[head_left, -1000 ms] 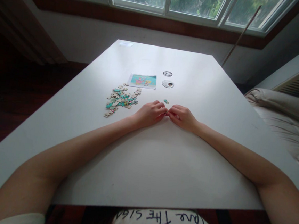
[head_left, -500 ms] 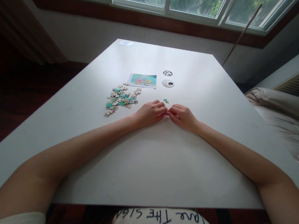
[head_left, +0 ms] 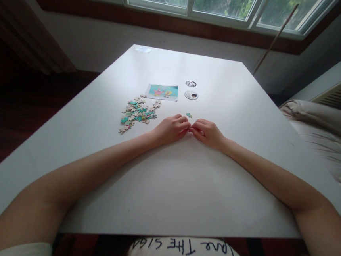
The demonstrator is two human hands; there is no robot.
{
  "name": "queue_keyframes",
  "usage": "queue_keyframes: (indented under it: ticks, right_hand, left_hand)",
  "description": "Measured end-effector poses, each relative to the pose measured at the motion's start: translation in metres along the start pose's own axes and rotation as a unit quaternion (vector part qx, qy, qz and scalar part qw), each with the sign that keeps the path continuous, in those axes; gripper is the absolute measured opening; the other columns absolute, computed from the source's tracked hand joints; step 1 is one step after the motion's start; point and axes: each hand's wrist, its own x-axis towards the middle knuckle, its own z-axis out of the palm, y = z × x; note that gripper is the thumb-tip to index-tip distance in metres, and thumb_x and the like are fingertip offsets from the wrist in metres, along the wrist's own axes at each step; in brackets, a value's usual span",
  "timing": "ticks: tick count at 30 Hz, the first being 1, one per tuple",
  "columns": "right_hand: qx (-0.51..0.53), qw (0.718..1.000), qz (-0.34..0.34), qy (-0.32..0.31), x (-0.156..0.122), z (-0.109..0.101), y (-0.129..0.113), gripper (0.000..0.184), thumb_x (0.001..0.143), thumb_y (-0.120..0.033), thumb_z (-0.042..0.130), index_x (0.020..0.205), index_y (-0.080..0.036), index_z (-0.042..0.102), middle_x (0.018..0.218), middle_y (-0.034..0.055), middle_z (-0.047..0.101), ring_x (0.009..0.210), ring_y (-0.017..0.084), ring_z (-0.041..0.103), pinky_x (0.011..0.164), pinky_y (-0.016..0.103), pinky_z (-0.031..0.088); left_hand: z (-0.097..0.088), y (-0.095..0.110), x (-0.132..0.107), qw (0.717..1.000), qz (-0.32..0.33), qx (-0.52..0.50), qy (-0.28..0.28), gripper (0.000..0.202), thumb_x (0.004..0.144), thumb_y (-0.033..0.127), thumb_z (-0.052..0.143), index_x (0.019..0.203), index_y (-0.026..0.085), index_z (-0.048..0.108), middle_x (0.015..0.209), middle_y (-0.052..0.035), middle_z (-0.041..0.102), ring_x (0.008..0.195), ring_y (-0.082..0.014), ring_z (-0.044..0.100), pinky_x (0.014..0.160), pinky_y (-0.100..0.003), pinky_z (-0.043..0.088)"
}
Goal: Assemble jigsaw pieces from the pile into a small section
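My left hand and my right hand rest on the white table, fingertips meeting in a pinch at the middle. Something tiny sits between the fingertips; it looks like a puzzle piece but is too small to name for sure. A small teal puzzle piece lies just beyond the fingers. A heap of several loose teal and tan puzzle pieces lies to the left of my left hand. A picture card with a teal cartoon image lies behind the heap.
Two small round items sit beyond the hands, right of the card. A small pale slip lies at the far left corner. Windows run along the back wall; a thin stick leans there. A bed with bedding stands at right.
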Motion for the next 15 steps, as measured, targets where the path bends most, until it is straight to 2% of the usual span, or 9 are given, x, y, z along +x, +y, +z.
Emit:
queue_keyframes:
  ticks: [15]
  right_hand:
    - [0.000, 1.000, 0.003, -0.011, 0.0002, -0.0005, 0.0001, 0.023, 0.094, -0.026, 0.049, 0.072, -0.020, 0.051, 0.065, -0.0018, 0.050, 0.063, 0.011, 0.045, 0.062, 0.024, 0.038]
  left_hand:
    - [-0.0010, 0.0003, 0.0002, 1.000, -0.001, -0.007, 0.000, 0.017, 0.096, 0.020, 0.049, 0.100, 0.015, 0.064, 0.100, -0.0071, 0.067, 0.096, -0.0194, 0.060, 0.080, -0.028, 0.052]
